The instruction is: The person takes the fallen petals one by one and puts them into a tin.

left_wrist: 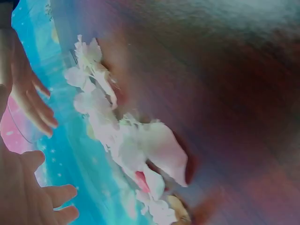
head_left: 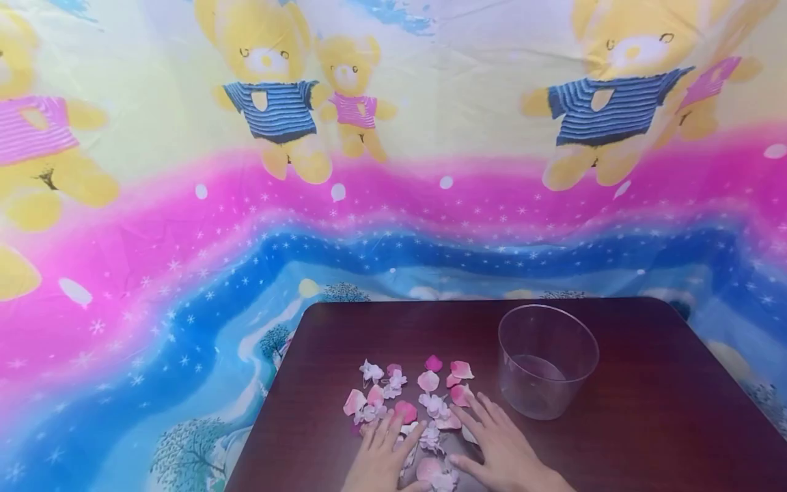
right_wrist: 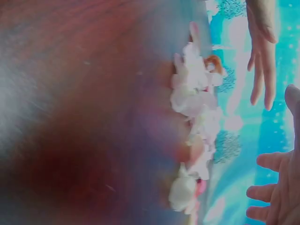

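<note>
**Both hands flat among scattered petals**

The left hand (head_left: 382,456) and right hand (head_left: 499,447) lie side by side on the dark desk (head_left: 645,437), fingers spread and straight, gripping nothing. The pink and white petals (head_left: 410,396) lie under and just ahead of the fingertips. A clear plastic cup (head_left: 547,361) stands upright just beyond the right hand, apart from the petals.

table: dark wooden tabletop (right_wrist: 70,117) filled the left | petals: pale pink and white petals (right_wrist: 192,98) strung along its edge | hands: right hand (right_wrist: 281,187) fingers spread at bottom right, left hand (right_wrist: 262,56) fingers straight above
</note>
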A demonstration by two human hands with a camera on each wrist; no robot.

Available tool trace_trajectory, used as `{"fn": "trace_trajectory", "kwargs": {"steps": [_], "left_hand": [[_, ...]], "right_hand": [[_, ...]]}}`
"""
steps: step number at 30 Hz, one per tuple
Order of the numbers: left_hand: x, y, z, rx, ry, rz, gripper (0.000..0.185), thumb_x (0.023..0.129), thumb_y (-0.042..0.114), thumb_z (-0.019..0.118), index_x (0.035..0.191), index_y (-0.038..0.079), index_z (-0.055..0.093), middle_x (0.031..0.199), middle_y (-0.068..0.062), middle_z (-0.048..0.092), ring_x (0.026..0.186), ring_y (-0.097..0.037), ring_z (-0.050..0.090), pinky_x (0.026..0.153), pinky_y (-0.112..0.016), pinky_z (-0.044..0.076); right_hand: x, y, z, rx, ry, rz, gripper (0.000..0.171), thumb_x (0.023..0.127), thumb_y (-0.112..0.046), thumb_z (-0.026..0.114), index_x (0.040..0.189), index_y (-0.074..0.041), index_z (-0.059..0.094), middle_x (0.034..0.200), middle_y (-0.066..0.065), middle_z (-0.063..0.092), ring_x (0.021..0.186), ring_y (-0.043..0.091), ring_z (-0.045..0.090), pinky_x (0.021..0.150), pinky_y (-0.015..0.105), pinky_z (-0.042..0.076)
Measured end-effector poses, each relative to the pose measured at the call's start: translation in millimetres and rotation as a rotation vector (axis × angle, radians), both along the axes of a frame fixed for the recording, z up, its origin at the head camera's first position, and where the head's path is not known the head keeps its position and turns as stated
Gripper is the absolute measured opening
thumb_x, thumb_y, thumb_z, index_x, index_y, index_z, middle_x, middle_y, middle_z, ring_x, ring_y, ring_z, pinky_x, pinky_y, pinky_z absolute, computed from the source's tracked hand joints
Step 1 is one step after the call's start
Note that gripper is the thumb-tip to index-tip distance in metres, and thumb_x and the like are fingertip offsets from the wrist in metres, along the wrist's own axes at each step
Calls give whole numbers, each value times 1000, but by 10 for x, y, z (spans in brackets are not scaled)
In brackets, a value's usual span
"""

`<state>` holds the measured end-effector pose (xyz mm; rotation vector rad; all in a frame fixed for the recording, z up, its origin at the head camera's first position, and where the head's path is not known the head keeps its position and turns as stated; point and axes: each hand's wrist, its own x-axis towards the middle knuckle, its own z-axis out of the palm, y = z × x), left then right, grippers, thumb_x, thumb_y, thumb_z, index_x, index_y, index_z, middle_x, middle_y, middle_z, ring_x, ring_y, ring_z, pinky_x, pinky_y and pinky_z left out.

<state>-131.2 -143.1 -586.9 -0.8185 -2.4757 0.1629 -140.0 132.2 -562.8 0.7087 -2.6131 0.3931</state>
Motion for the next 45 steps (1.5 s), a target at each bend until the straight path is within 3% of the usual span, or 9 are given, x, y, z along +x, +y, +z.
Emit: {"fn": "trace_trajectory", "kwargs": {"steps": [5, 9, 13, 17, 19, 22, 25, 35, 45], "left_hand": [[-14, 47, 126, -11, -40, -45, 84, 87, 86, 38, 154, 36, 40, 153, -5, 52, 142, -26, 49, 126, -39, -18], [-27, 78, 251, -31, -63, -57, 84, 86, 86, 39, 153, 36, 42, 152, -5, 53, 141, -27, 49, 121, -37, -29], [-27, 113, 343, -25, -99, -57, 84, 85, 86, 41, 153, 37, 41, 153, -4, 51, 143, -27, 48, 128, -40, -3], [-28, 137, 374, -15, -146, -68, 83, 87, 84, 42, 155, 36, 39, 156, -6, 49, 144, -29, 47, 113, -46, 38], [-33, 145, 373, -12, -177, -77, 84, 88, 84, 42, 156, 35, 38, 156, -8, 48, 143, -31, 48, 108, -50, 45], [-42, 156, 363, -10, -205, -90, 84, 88, 83, 43, 155, 33, 39, 157, -9, 47, 142, -34, 49, 105, -52, 48], [-42, 165, 349, -18, -203, -101, 85, 87, 83, 44, 156, 33, 39, 157, -9, 47, 141, -34, 49, 105, -52, 49], [-19, 196, 342, -20, -209, -127, 83, 88, 81, 46, 156, 33, 38, 156, -7, 47, 142, -30, 49, 107, -50, 46], [-2, 213, 337, -40, -200, -120, 81, 89, 82, 43, 155, 36, 38, 157, -5, 47, 142, -27, 50, 109, -49, 45]], "right_hand": [[-28, 20, 199, 19, 35, 13, 76, 83, -71, 64, 144, -25, 57, 147, 9, 57, 134, 36, 55, 119, 28, 8], [-59, 50, 344, 35, 58, 28, 77, 85, -72, 61, 145, -25, 56, 148, 11, 56, 135, 36, 54, 124, 23, 2], [-71, 77, 496, 23, 65, 51, 76, 86, -70, 62, 145, -22, 56, 151, 13, 53, 136, 38, 53, 120, 12, -17], [-72, 96, 667, 6, 50, 52, 78, 85, -66, 66, 148, -24, 52, 153, 11, 51, 139, 38, 50, 119, 11, -16], [-84, 115, 752, -1, 26, 42, 80, 85, -66, 66, 151, -25, 49, 155, 10, 49, 143, 37, 46, 124, 17, -8], [-126, 179, 877, -9, -4, 29, 81, 86, -65, 66, 152, -24, 46, 159, 10, 45, 147, 37, 40, 128, 39, 19], [-190, 274, 1006, -17, -35, 9, 82, 87, -65, 65, 154, -24, 43, 162, 10, 40, 149, 39, 35, 114, 59, 38], [-396, 637, 1298, -15, -100, -88, 80, 91, -62, 62, 156, -23, 39, 162, 17, 37, 151, 44, 29, 119, 59, 29], [-650, 1102, 1337, -4, -143, -221, 80, 95, -62, 57, 156, -13, 38, 158, 27, 36, 146, 51, 30, 116, 67, 27]]}}
